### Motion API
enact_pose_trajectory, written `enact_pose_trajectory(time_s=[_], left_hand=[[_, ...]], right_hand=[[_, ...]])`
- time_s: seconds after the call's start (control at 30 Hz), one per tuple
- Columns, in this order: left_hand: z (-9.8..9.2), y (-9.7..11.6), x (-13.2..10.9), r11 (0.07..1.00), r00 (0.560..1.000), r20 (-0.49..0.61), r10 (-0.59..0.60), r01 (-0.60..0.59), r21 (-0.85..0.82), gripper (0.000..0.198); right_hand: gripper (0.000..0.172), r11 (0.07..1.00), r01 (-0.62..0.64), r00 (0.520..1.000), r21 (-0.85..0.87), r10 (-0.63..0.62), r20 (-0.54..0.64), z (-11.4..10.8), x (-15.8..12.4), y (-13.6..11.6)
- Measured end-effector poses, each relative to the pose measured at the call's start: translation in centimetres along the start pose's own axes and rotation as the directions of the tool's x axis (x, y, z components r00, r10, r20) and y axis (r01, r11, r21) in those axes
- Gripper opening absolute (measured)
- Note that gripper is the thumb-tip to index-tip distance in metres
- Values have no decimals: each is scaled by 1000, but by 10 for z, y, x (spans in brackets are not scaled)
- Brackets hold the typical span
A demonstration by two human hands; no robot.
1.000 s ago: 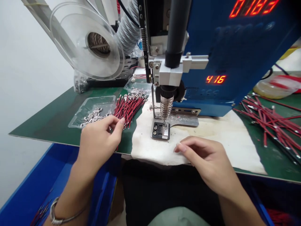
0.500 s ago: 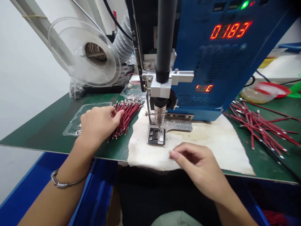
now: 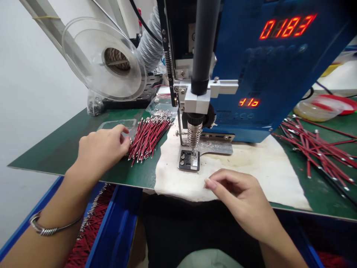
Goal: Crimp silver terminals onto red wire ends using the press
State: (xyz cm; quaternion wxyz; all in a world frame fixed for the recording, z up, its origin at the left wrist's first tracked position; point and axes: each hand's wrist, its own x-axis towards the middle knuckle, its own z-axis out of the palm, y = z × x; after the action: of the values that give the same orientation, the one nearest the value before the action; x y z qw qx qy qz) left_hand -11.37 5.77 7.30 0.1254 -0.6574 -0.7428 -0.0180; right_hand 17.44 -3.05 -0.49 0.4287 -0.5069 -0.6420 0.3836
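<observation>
My left hand (image 3: 102,150) is over the clear plastic tray (image 3: 134,124), just left of a pile of red and black wires (image 3: 150,137) with metal ends. Its fingers curl down, and their tips are partly hidden behind the hand. My right hand (image 3: 237,193) hovers over the front of the white cloth (image 3: 178,182), thumb and index tips pressed together; anything between them is too small to make out. Between the hands, under the soldering machine's spring-wrapped tip (image 3: 194,136), a small black fixture (image 3: 189,160) rests on the cloth.
The blue machine (image 3: 245,67) with red digits stands behind the cloth. More red wires (image 3: 320,149) lie at the right beside a clear lid (image 3: 318,109). A clear reel (image 3: 104,59) is at the back left. Blue bins (image 3: 114,223) below the table edge hold wires.
My left hand has moved left, off the wire pile toward the tray. The right hand keeps its pinch. The view has shifted slightly, and the lower display reads differently.
</observation>
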Motion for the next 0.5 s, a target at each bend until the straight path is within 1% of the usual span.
enact_pose_trajectory(time_s=[0.1, 0.17, 0.23, 0.37, 0.4, 0.43, 0.47, 0.5], left_hand=[[3, -7, 6, 992, 999, 52, 5, -12, 128, 50], [7, -13, 10, 983, 995, 97, -1, -17, 184, 54], [10, -17, 12, 980, 993, 119, -12, -12, 196, 56], [12, -19, 9, 984, 993, 97, -69, 52, 173, 52], [12, -18, 7, 986, 996, 63, -60, 49, 157, 52], [12, -16, 3, 991, 999, -5, -41, 41, 126, 53], [12, -15, -1, 997, 993, -113, -21, 30, 71, 54], [12, -14, -6, 1000, 970, -244, -3, 0, -11, 56]], right_hand=[[37, 1000, -8, 1000, 1, 8, 8, -1, -2, 2], [37, 1000, -13, 1000, 4, 13, 14, -2, -3, 3], [37, 1000, -9, 1000, 6, 9, 16, -1, -3, 4], [34, 1000, 18, 1000, -6, -18, 1, 1, -2, 5], [30, 999, 41, 999, 2, -41, -11, 0, -3, 4], [24, 996, 85, 996, 11, -84, -30, -1, -5, 2], [15, 989, 144, 988, 19, -143, -66, -5, -6, 0], [7, 976, 215, 970, 25, -211, -122, -9, -8, -2]])
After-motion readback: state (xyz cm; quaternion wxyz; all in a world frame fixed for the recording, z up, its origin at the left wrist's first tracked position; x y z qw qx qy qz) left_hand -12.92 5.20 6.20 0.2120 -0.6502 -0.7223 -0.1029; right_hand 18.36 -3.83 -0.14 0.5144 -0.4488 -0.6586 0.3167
